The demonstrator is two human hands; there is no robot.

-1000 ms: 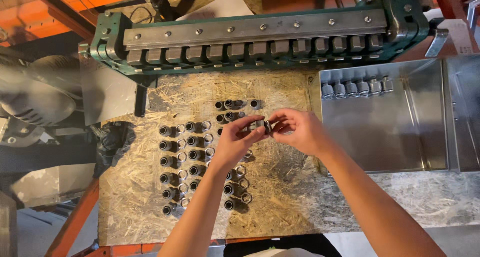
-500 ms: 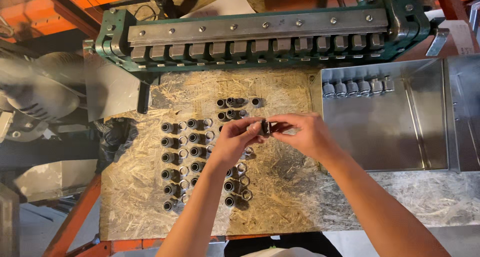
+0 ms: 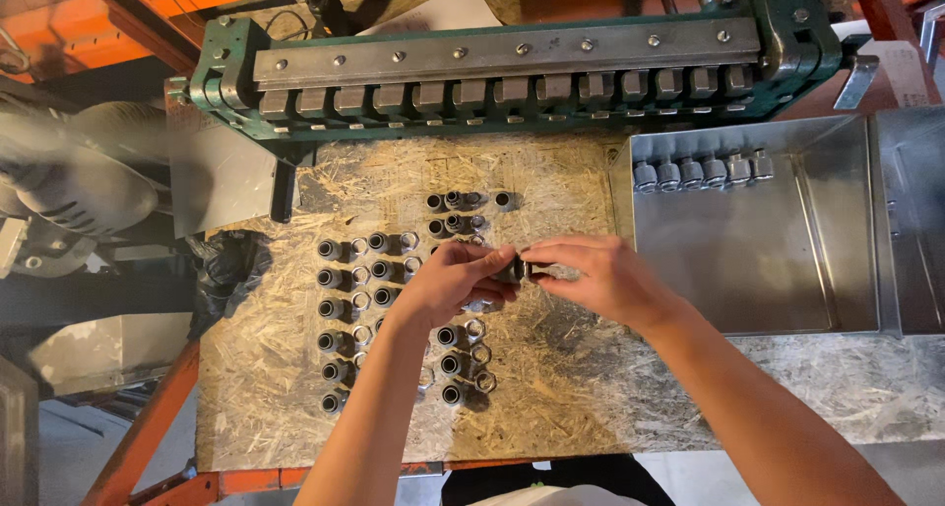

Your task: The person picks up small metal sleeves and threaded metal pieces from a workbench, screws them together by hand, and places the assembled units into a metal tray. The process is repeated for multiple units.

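My left hand [image 3: 450,282] and my right hand [image 3: 595,277] meet over the middle of a chipboard bench [image 3: 551,388]. Together they pinch one small dark metal fitting [image 3: 514,269] between the fingertips, held a little above the board. Under and left of the hands lie rows of like parts: dark cylindrical fittings [image 3: 330,309] and silver nuts [image 3: 360,274]. A further short group [image 3: 453,202] lies just beyond the hands. Some parts are hidden beneath my left hand.
A green bending machine with a row of steel clamp blocks [image 3: 512,68] spans the back of the bench. To the right stands a sheet-metal tray [image 3: 748,270] with several assembled fittings [image 3: 701,169] lined along its far wall. Orange frame rails [image 3: 148,437] run below left.
Both hands stay together on the small fitting, with only slight finger shifts. The view has drifted a little.
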